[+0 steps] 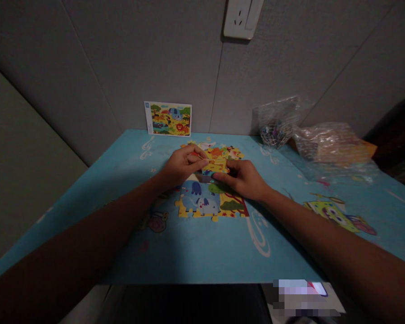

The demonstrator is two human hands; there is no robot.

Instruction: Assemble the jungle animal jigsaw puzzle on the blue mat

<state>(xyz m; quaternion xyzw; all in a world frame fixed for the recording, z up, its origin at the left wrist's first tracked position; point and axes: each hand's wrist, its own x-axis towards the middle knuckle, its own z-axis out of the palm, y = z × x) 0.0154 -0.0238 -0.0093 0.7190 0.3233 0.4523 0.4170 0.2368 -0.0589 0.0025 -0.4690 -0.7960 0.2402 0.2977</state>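
Note:
Between my two hands, a yellow puzzle piece (217, 167) with an animal print is raised above the table. My left hand (184, 164) pinches its left side with thumb and forefinger. The right edge is gripped by my right hand (246, 177), thumb in front. Just below them lies a joined section of puzzle (202, 202), showing blue elephants, a green bush and a red-brown right border. Loose puzzle pieces (234, 153) are heaped behind the hands, partly hidden by them.
A reference picture card (170, 119) leans on the wall at the back of the blue table covering (205, 252). A clear bag of small items (276, 128) and a crumpled plastic wrapper (334, 146) occupy the back right. A wall socket (241, 20) is above.

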